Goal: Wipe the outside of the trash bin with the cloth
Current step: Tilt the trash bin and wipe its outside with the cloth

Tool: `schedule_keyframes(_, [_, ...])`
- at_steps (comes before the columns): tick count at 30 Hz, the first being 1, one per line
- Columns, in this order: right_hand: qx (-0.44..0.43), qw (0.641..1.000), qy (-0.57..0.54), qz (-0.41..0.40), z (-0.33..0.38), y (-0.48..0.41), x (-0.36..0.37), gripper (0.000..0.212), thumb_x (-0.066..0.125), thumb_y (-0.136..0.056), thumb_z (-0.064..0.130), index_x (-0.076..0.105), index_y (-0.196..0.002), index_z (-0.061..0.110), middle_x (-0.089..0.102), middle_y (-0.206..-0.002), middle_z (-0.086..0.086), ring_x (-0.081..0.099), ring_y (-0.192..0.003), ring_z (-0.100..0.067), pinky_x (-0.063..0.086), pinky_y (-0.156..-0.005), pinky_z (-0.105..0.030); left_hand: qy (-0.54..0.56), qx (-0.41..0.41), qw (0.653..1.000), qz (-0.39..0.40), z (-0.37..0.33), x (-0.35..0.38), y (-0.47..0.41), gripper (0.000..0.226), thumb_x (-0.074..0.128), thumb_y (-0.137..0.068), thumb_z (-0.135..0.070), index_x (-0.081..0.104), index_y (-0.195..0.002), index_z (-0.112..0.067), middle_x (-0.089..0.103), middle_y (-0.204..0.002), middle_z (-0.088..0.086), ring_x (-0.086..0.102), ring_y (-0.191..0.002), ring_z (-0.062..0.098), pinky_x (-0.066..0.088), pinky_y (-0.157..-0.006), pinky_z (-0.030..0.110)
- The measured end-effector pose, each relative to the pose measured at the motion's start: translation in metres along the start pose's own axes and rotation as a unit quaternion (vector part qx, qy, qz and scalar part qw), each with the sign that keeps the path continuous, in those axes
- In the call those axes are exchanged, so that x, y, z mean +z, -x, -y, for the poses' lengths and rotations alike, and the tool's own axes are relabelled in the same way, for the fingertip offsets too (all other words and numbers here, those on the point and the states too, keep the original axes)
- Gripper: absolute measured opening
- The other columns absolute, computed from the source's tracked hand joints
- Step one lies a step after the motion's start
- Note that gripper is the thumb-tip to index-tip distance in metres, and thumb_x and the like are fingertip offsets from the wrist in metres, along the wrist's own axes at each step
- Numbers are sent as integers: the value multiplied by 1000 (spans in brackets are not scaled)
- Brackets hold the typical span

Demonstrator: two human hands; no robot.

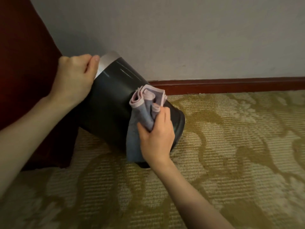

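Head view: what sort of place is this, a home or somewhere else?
Likely a hotel room, though a home is possible: patterned gold carpet, a dark red baseboard under a plain wall, and a small black trash bin with a metal rim.

A carpeted indoor room, perhaps a hotel or home: patterned gold-and-cream carpet (231, 154) fills the lower frame, a dark red baseboard (231, 84) runs below a plain grey wall (181, 33), and dark red fabric (21, 71) hangs at the left.

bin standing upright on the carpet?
No, the trash bin is tilted, its silver rim held by the left hand.
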State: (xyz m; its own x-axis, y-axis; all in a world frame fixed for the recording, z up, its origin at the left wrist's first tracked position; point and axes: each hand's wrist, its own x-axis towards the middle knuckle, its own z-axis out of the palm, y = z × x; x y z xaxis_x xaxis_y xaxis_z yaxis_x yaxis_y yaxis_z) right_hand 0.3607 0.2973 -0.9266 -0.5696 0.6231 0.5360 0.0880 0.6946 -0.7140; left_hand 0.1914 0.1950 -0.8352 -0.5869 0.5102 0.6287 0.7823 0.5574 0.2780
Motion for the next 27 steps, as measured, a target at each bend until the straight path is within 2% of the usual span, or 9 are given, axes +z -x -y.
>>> schedule_keyframes(3, [83, 995, -44, -14, -5, -21, -3, 40, 51, -78, 36, 55, -103, 5, 59, -97, -12, 56, -84, -25, 48, -70, -40, -16, 0, 1000, 1, 1, -1, 5, 47, 37, -98, -24, 53, -65, 5, 48, -51, 19, 47, -47, 36, 38, -53, 43])
schedule_keyframes(5, [151, 987, -52, -9, -13, -41, -6, 39, 51, -76, 36, 57, -103, 7, 63, -97, -12, 60, -86, -30, 47, -73, -40, -14, 4, 1000, -3, 1, -4, 9, 47, 37, -99, -23, 52, -63, 5, 45, -50, 17, 45, -45, 35, 36, -51, 41])
schedule_keyframes(8, [245, 968, -20, 42, -35, -80, -11, 36, 56, -79, 32, 60, -106, 8, 67, -101, -16, 61, -93, -36, 47, -77, -37, -2, 3, 1000, -8, 1, -8, 16, 48, 38, -99, -23, 51, -62, 4, 44, -47, 16, 43, -41, 33, 33, -47, 38])
schedule_keyframes(11, [312, 942, 7, 121, -57, -106, -13, 36, 58, -80, 32, 62, -105, 7, 65, -105, -16, 62, -95, -36, 51, -84, -42, 9, 2, 1000, -10, 0, -10, 22, 47, 39, -99, -23, 51, -62, 2, 45, -46, 17, 43, -40, 33, 37, -45, 42])
schedule_keyframes(16, [338, 922, 31, 185, -72, -127, -2, 45, 60, -82, 34, 58, -115, 4, 64, -112, -17, 58, -87, -30, 43, -72, -32, 7, -20, 1000, -11, 6, -12, 27, 45, 38, -100, -21, 50, -62, 0, 44, -46, 16, 43, -39, 32, 35, -45, 40])
schedule_keyframes(20, [343, 915, 51, 208, -69, -136, 6, 49, 58, -84, 34, 55, -123, 7, 61, -121, -18, 59, -104, -36, 40, -75, -31, 13, -34, 999, -15, 7, -15, 32, 40, 36, -100, -19, 48, -64, -7, 42, -47, 11, 41, -38, 28, 30, -51, 32])
schedule_keyframes(24, [317, 928, 72, 181, -60, -132, 10, 43, 58, -84, 37, 56, -117, 9, 62, -116, -15, 59, -103, -36, 40, -74, -33, -5, -49, 999, -10, 6, -15, 32, 35, 32, -100, -19, 44, -68, -12, 43, -50, 11, 43, -42, 30, 35, -54, 39])
schedule_keyframes(27, [284, 943, 52, 164, -44, -128, 11, 39, 57, -83, 38, 59, -112, 12, 64, -108, -11, 59, -93, -32, 40, -72, -34, -33, -67, 997, 10, 5, -11, 29, 38, 28, -101, -24, 48, -73, -7, 47, -57, 17, 46, -52, 34, 39, -66, 49])
